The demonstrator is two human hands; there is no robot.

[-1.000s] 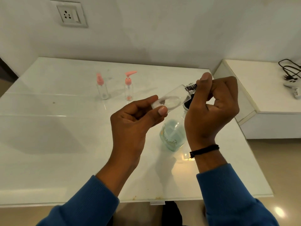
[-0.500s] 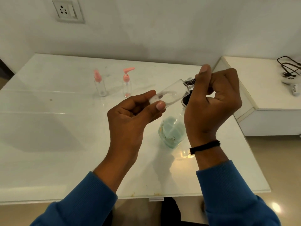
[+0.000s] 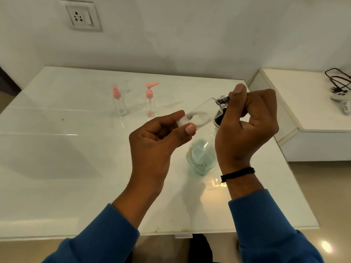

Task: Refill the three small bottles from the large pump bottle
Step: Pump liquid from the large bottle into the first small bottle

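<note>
Across the last second little in the hands' hold has altered — the view has mostly drifted, so the wall socket (image 3: 83,17) sits lower in the upper left of the frame than it did. The left hand (image 3: 157,141) still pinches the base of a small clear bottle (image 3: 202,115) between thumb and fingers, holding it tilted in mid-frame with its neck up and to the right. The right hand (image 3: 247,122) stays curled at that neck, thumb raised beside the bare screw threads (image 3: 222,99). Those threads show a little more clearly than a moment ago, which suggests the cap is off or nearly off; whether the right hand actually grasps a cap inside its curl I cannot tell.

The bottle looks empty, so this first refill appears to be at the opening stage. Directly below the hands, centre-right on the white table (image 3: 57,168), stands the large pump bottle (image 3: 202,158), with pale blue-green liquid in it; its dark pump head is mostly hidden behind the right hand. The other two small bottles — a pink spray-top bottle (image 3: 119,103) and a pink pump-top bottle (image 3: 150,103) — stand capped and well apart at upper centre-left, not yet handled.
</note>
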